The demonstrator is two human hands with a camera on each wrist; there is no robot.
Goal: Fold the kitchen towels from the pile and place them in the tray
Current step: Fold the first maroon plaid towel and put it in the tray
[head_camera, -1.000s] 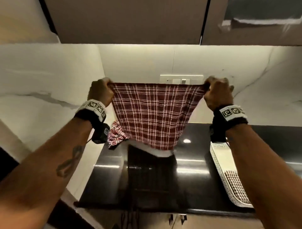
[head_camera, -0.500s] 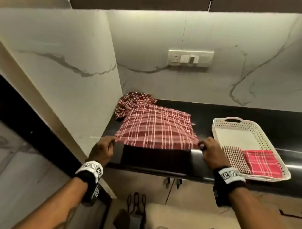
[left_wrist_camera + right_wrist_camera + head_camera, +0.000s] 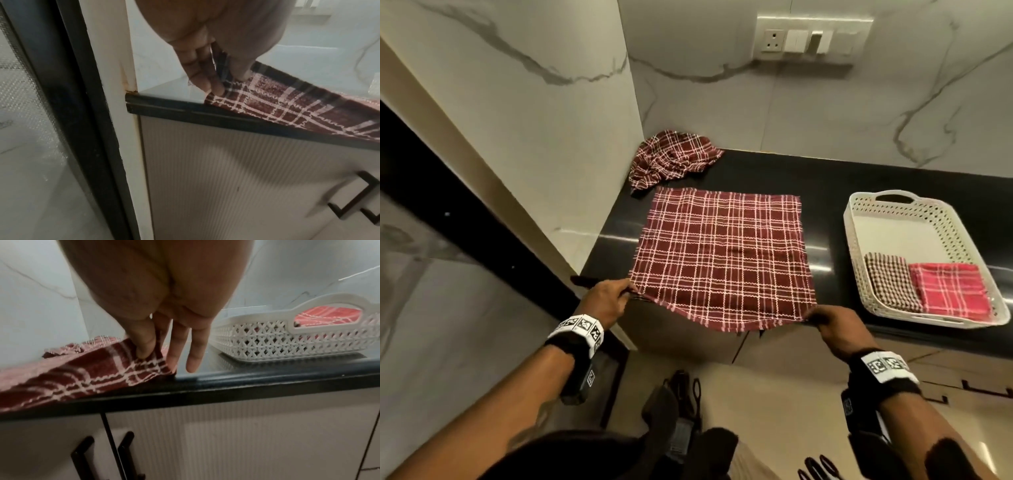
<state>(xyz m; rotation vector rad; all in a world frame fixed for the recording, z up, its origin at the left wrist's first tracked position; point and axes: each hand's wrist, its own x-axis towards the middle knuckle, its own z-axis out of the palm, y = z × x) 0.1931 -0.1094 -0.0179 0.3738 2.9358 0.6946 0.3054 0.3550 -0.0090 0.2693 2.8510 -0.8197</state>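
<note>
A maroon plaid towel [image 3: 722, 257] lies spread flat on the black counter [image 3: 825, 212], its near edge hanging over the front lip. My left hand [image 3: 616, 294] pinches its near left corner [image 3: 224, 84] between thumb and fingers. My right hand [image 3: 825, 320] pinches the near right corner [image 3: 152, 360], two fingers hanging straight. A crumpled maroon plaid towel [image 3: 671, 157] sits in the back corner. The white perforated tray [image 3: 859, 219] stands at the right, holding a folded brown checked towel [image 3: 890, 281] and a folded red plaid towel [image 3: 948, 294].
Marble walls close the counter at the left and back, with a socket panel [image 3: 811, 41] above. Under the counter are ribbed cabinet doors with black handles [image 3: 125, 456]. Between the spread towel and the tray runs a strip of bare counter.
The towel, held up in the air a second ago, has come down and now lies spread flat on the counter. Both hands have moved down to the front edge, still holding its corners.
</note>
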